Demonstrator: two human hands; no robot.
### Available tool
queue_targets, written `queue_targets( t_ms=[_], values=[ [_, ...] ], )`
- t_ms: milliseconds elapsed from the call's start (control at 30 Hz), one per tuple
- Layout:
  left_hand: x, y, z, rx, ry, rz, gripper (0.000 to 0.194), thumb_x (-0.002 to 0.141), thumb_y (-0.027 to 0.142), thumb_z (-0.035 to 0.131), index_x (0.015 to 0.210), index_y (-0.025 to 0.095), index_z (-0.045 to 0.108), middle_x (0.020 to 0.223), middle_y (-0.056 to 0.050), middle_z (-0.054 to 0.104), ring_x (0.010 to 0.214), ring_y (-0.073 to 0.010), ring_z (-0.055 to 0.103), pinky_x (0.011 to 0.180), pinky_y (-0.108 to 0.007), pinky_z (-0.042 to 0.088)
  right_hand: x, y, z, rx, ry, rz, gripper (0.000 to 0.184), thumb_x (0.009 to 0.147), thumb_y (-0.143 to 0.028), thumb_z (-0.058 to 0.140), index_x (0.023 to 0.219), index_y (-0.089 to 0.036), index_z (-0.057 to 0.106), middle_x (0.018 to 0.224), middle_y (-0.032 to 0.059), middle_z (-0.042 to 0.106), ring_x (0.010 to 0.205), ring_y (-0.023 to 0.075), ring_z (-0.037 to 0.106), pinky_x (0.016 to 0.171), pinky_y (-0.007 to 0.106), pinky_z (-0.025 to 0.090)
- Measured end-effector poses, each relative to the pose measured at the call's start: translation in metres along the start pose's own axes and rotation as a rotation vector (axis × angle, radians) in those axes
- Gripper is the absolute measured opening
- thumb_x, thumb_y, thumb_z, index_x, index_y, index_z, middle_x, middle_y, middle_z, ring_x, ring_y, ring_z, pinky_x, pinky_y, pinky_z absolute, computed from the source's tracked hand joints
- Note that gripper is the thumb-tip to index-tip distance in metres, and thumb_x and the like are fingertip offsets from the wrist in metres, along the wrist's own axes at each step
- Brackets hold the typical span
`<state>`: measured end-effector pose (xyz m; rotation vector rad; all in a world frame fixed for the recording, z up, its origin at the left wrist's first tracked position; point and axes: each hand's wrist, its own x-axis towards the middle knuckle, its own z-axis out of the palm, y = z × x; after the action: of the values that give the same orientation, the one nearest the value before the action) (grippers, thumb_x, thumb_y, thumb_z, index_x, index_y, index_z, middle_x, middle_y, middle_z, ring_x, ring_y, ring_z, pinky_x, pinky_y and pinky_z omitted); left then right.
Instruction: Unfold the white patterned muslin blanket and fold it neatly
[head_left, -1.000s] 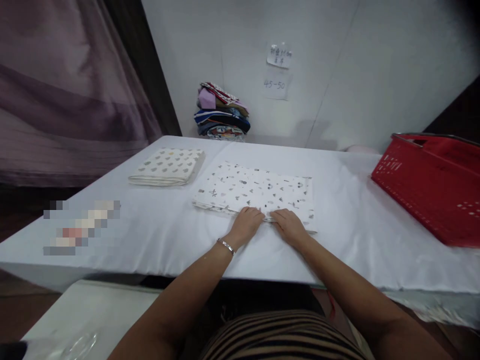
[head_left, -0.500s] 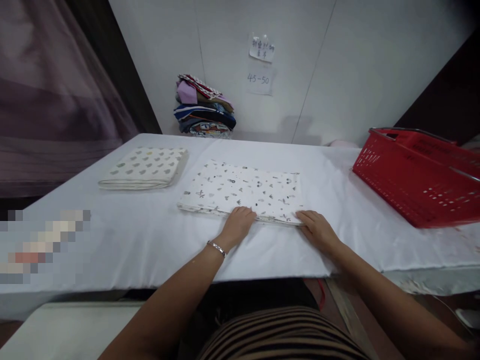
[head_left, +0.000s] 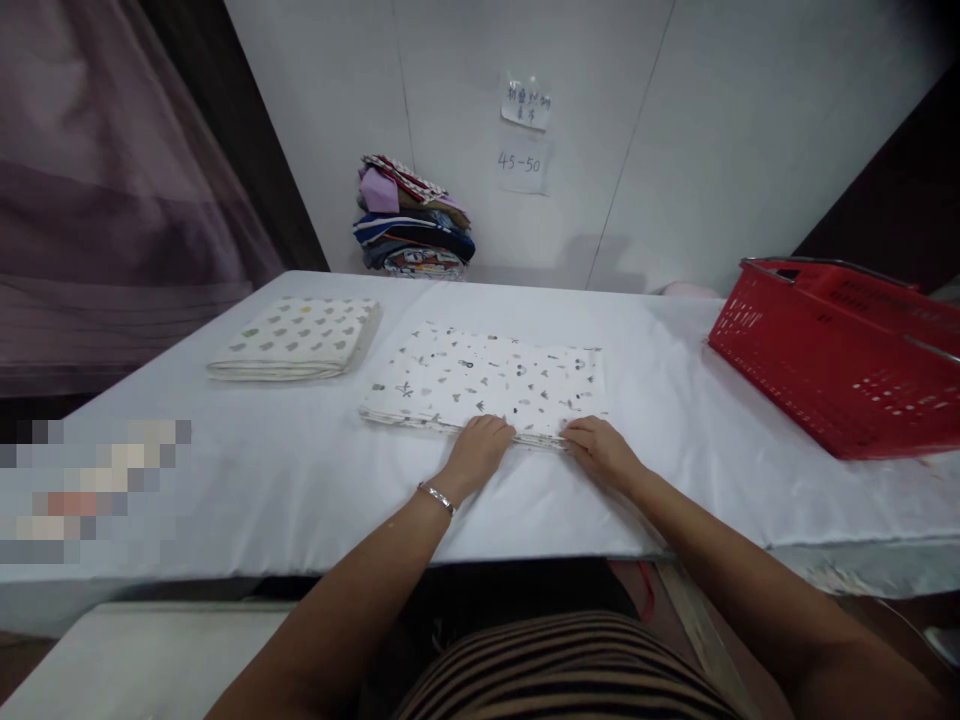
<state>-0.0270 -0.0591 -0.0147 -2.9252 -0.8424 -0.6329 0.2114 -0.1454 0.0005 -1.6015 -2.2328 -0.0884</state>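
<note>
A white cloth point(head_left: 487, 380) with small grey and black motifs lies folded in layers on the white-covered table point(head_left: 315, 480). My left hand point(head_left: 484, 448) is closed on the middle of its near edge, thumb side hidden under the fingers. A bracelet point(head_left: 437, 497) circles the left wrist. My right hand point(head_left: 602, 450) pinches the same near edge close to the right corner, a short way from the left hand. Back left on the table rests a second folded cloth point(head_left: 300, 340), cream with grey and a few yellow-green shapes, touched by neither hand.
A red plastic basket point(head_left: 832, 360) stands tilted in view at the right. Folded fabrics form a pile point(head_left: 412, 220) behind the table's far edge, against the wall. Two paper notes point(head_left: 523, 165) hang on the wall. Part of the left side is pixelated.
My right hand has slid left along the cloth's near edge, toward my left hand. The left hand stays in place. The view has shifted slightly.
</note>
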Motion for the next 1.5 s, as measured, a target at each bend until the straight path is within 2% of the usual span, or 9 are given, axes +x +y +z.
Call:
queue_targets(
  t_ms=[167, 367, 567, 700, 900, 1100, 1267, 1367, 1500],
  values=[
    [0.000, 0.000, -0.001, 0.007, -0.012, 0.006, 0.012, 0.087, 0.013, 0.049, 0.093, 0.019, 0.057, 0.091, -0.004, 0.060, 0.091, -0.0181, 0.052, 0.079, -0.032, 0.040, -0.002, 0.003, -0.001, -0.065, 0.069, 0.013, 0.024, 0.091, -0.023, 0.044, 0.095, -0.021, 0.067, 0.095, 0.0067, 0.066, 0.087, 0.0209, 0.056, 0.074, 0.034, 0.045],
    [0.000, 0.000, -0.001, -0.014, -0.005, 0.008, 0.012, 0.087, 0.014, 0.048, 0.094, 0.019, 0.057, 0.090, -0.004, 0.060, 0.090, -0.0181, 0.052, 0.078, -0.032, 0.040, -0.004, 0.003, 0.003, -0.025, 0.098, 0.035, 0.020, 0.090, -0.019, 0.042, 0.089, -0.019, 0.062, 0.088, 0.0072, 0.063, 0.082, 0.0197, 0.053, 0.072, 0.033, 0.044],
    [0.000, 0.000, -0.001, -0.031, -0.004, -0.001, 0.012, 0.087, 0.014, 0.049, 0.095, 0.019, 0.057, 0.090, -0.004, 0.060, 0.091, -0.0179, 0.052, 0.078, -0.032, 0.041, -0.002, 0.003, 0.003, -0.072, 0.060, -0.111, 0.023, 0.082, -0.006, 0.043, 0.078, -0.019, 0.062, 0.108, 0.0087, 0.060, 0.098, 0.0224, 0.051, 0.079, 0.036, 0.042],
    [0.001, 0.000, -0.001, -0.026, 0.003, 0.006, 0.012, 0.086, 0.014, 0.050, 0.094, 0.019, 0.057, 0.090, -0.004, 0.060, 0.091, -0.0183, 0.052, 0.078, -0.032, 0.041, -0.001, 0.000, 0.001, -0.059, 0.023, -0.099, 0.021, 0.083, -0.011, 0.047, 0.095, -0.019, 0.063, 0.112, 0.0097, 0.059, 0.102, 0.0231, 0.049, 0.082, 0.038, 0.041],
    [0.001, 0.000, -0.001, -0.031, 0.013, -0.003, 0.013, 0.085, 0.013, 0.050, 0.094, 0.019, 0.058, 0.092, -0.005, 0.061, 0.093, -0.0188, 0.053, 0.079, -0.033, 0.041, 0.003, -0.003, 0.001, -0.082, -0.028, -0.111, 0.019, 0.089, -0.026, 0.047, 0.091, -0.019, 0.065, 0.109, 0.0090, 0.060, 0.098, 0.0222, 0.050, 0.080, 0.037, 0.040],
    [0.001, 0.000, 0.000, -0.058, 0.008, -0.012, 0.015, 0.087, 0.013, 0.047, 0.095, 0.019, 0.058, 0.091, -0.004, 0.060, 0.091, -0.0174, 0.053, 0.079, -0.032, 0.041, 0.006, -0.006, 0.001, -0.162, -0.064, -0.099, 0.018, 0.089, -0.022, 0.047, 0.090, -0.020, 0.065, 0.112, 0.0079, 0.060, 0.099, 0.0221, 0.050, 0.078, 0.036, 0.040],
    [0.000, -0.001, 0.002, -0.068, 0.018, -0.007, 0.016, 0.087, 0.013, 0.047, 0.096, 0.020, 0.058, 0.092, -0.004, 0.060, 0.092, -0.0179, 0.052, 0.080, -0.033, 0.041, 0.005, -0.009, -0.001, -0.164, -0.027, -0.182, 0.022, 0.087, -0.013, 0.042, 0.089, -0.017, 0.064, 0.124, 0.0101, 0.055, 0.114, 0.0246, 0.045, 0.084, 0.040, 0.040],
    [0.000, -0.002, 0.002, -0.065, 0.011, -0.004, 0.015, 0.086, 0.013, 0.048, 0.095, 0.020, 0.058, 0.092, -0.004, 0.060, 0.092, -0.0182, 0.052, 0.080, -0.033, 0.041, 0.001, -0.008, -0.003, -0.170, 0.001, -0.205, 0.025, 0.089, -0.013, 0.038, 0.089, -0.016, 0.063, 0.133, 0.0112, 0.048, 0.124, 0.0258, 0.038, 0.089, 0.043, 0.039],
    [0.000, -0.001, 0.001, -0.051, 0.014, -0.002, 0.018, 0.087, 0.014, 0.048, 0.102, 0.020, 0.057, 0.093, -0.004, 0.061, 0.092, -0.0183, 0.052, 0.079, -0.033, 0.041, -0.004, -0.007, -0.002, -0.160, -0.030, -0.197, 0.027, 0.092, -0.016, 0.035, 0.089, -0.017, 0.062, 0.135, 0.0093, 0.046, 0.126, 0.0250, 0.037, 0.091, 0.043, 0.040]
  ],
)
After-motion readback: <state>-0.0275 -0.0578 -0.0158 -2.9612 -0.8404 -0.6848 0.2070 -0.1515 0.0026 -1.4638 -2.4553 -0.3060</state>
